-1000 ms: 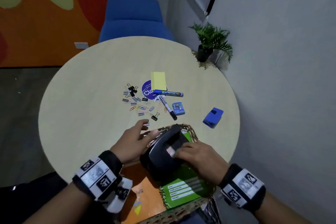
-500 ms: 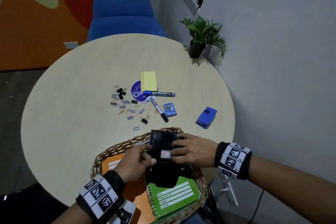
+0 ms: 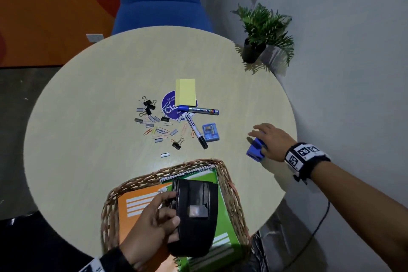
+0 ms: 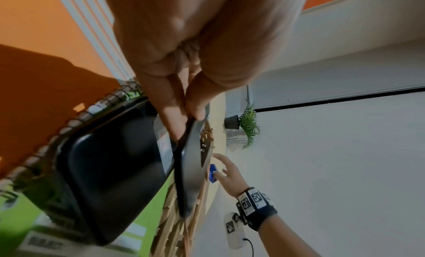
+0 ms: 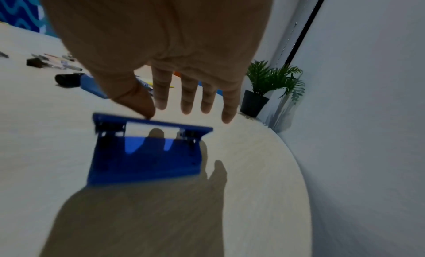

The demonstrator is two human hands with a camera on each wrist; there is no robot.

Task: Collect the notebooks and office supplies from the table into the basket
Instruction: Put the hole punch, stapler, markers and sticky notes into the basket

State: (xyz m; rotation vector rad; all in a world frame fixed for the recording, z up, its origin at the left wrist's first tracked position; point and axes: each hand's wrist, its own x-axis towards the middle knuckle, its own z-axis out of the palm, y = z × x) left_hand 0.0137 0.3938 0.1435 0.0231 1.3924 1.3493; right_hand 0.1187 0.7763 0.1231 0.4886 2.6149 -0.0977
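The left hand (image 3: 152, 225) grips the black hole punch (image 3: 194, 216) in the basket (image 3: 231, 192) — the notebooks beneath are half hidden; the right hand (image 3: 270, 139), fingers spread wide, touches the blue punch (image 3: 254, 150).

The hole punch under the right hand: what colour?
Blue hole punch, clearest in the right wrist view.

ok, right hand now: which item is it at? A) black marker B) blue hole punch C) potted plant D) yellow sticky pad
B: the right hand is over the blue hole punch near the table edge, thumb touching its top, fingers straight.
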